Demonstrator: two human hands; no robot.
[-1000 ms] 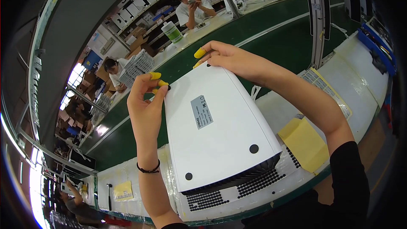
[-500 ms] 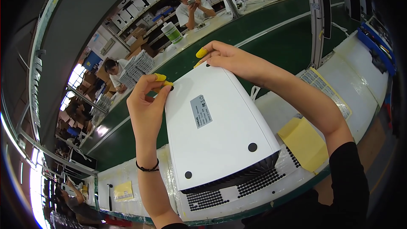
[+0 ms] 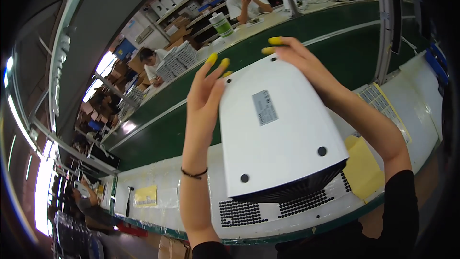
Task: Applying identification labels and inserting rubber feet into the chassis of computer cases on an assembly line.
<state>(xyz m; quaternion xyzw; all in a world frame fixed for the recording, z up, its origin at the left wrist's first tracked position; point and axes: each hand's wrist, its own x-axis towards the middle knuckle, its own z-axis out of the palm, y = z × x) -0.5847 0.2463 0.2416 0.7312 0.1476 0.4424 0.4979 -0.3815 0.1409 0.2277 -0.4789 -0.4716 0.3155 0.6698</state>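
A white box-shaped device (image 3: pixel 282 134) lies with its labelled face up and its black finned side toward me. A grey label (image 3: pixel 265 107) sits on that face, and a round black pad marks each corner. My left hand (image 3: pixel 206 96) grips the far left corner, thumb at the edge beside the pad (image 3: pixel 229 81), with fingers in yellow finger cots reaching past the edge. At the far right corner my right hand (image 3: pixel 299 60) holds on near another pad (image 3: pixel 273 59), its yellow-tipped fingers over the far edge. What the fingertips touch behind the device is hidden.
Sheets of round black pads (image 3: pixel 302 205) lie in front of the device. A yellow sheet (image 3: pixel 366 170) is at its right, a yellow-edged label sheet (image 3: pixel 383 105) farther back. A green conveyor (image 3: pixel 158 139) runs behind; people sit across it. A metal post (image 3: pixel 385 29) stands at right.
My left fingers have come away from the pad at the far left corner and spread past the edge. The right fingers have also opened out. The whole scene has shifted rightward in view.
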